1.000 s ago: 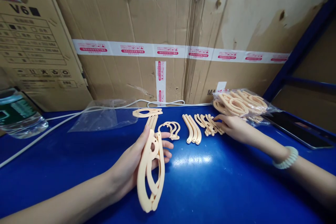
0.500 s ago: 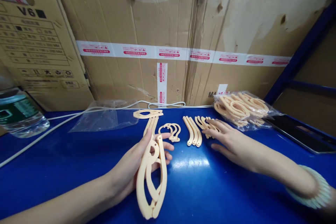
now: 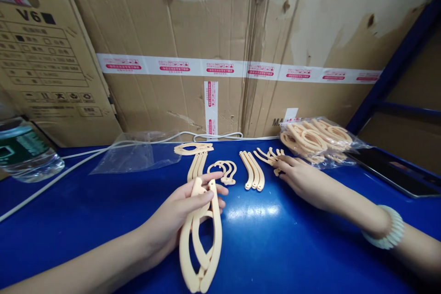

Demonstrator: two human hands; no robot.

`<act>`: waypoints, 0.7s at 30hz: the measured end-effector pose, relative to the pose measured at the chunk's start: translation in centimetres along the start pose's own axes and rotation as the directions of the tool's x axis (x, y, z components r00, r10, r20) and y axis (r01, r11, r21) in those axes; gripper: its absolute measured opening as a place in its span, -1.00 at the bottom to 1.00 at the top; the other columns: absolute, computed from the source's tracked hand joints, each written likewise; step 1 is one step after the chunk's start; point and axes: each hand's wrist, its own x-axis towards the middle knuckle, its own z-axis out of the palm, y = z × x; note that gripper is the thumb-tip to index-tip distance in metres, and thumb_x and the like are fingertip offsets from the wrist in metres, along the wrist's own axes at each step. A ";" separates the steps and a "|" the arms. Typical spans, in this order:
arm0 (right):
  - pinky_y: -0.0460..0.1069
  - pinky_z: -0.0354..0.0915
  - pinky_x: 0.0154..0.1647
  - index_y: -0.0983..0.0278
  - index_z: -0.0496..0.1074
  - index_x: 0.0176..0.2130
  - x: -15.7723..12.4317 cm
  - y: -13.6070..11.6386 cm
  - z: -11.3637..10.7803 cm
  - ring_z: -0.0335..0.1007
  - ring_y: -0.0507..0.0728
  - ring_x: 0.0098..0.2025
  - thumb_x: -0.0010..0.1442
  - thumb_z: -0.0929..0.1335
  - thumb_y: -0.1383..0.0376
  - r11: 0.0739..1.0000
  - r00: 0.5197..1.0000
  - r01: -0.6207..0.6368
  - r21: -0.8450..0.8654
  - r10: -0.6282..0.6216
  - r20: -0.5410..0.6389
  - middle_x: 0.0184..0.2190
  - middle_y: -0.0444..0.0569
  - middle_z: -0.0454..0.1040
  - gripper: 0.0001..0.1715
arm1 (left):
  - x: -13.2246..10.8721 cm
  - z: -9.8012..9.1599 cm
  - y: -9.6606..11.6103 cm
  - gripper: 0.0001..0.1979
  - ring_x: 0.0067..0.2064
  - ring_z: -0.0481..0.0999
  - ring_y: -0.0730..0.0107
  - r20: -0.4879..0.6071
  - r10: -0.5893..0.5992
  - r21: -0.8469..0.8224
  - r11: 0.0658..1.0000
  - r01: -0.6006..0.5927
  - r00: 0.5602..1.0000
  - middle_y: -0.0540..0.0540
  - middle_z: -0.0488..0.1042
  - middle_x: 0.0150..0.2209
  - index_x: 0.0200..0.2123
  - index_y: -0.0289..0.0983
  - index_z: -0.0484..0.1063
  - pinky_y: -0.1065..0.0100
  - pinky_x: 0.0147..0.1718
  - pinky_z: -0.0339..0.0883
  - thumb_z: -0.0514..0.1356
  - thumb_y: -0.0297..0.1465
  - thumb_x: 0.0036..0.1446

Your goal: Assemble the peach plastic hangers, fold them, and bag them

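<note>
My left hand (image 3: 179, 218) is closed around a long cream plastic frame (image 3: 201, 243) of curved strips, held upright over the blue table (image 3: 86, 211). My right hand (image 3: 299, 177) lies low on the table with its fingers on a small heap of cream curved pieces (image 3: 267, 156); whether it grips one I cannot make out. Between the hands lie a group of curved strips (image 3: 254, 171), a set of hook-shaped pieces (image 3: 225, 170), straight strips (image 3: 196, 165) and a flat looped piece (image 3: 193, 148). A pale bead bracelet (image 3: 387, 229) circles my right wrist.
A clear bag of more cream pieces (image 3: 317, 140) sits at the right rear beside a dark tablet (image 3: 396, 170). An empty plastic bag (image 3: 136, 154) and a white cable (image 3: 51, 177) lie at left, near a water bottle (image 3: 24, 151). Cardboard boxes (image 3: 213, 46) wall the back.
My right hand slid left from the bag side across the small heap, then drew back a little onto it. My left thumb has closed over the top of the frame.
</note>
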 end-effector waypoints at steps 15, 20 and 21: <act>0.26 0.35 0.06 0.41 0.30 0.12 -0.5 -5.3 -3.1 0.25 0.36 0.17 0.29 0.18 0.41 0.987 0.963 0.161 -0.001 -0.157 -0.220 0.15 0.33 0.29 -0.58 | -0.3 0.6 -0.5 -0.47 -0.15 0.48 0.36 -0.058 0.131 -0.004 0.991 -0.131 0.990 -0.14 0.43 0.08 0.24 -0.08 0.14 0.33 -0.10 0.37 0.20 -0.29 0.25; 0.19 0.31 0.13 0.26 0.37 0.13 -1.9 -11.0 -4.5 0.21 0.26 0.23 0.37 0.15 0.37 0.792 0.761 0.610 0.004 -0.585 -0.279 0.15 0.04 0.39 -0.59 | -0.3 0.6 -1.1 -0.47 -0.16 0.50 0.33 0.003 0.211 0.064 0.976 -0.210 0.978 -0.11 0.48 -0.02 0.24 -0.05 0.10 0.29 -0.08 0.35 0.17 -0.21 0.27; 0.17 0.30 0.15 0.25 0.41 0.09 -2.1 -11.5 -4.4 0.24 0.23 0.20 0.38 0.15 0.37 0.769 0.733 0.639 0.001 -0.609 -0.303 0.11 -0.01 0.43 -0.60 | -0.4 0.6 -1.2 -0.47 -0.17 0.49 0.34 0.012 0.222 0.098 0.970 -0.222 0.975 -0.10 0.48 -0.04 0.24 -0.06 0.09 0.30 -0.10 0.36 0.17 -0.20 0.26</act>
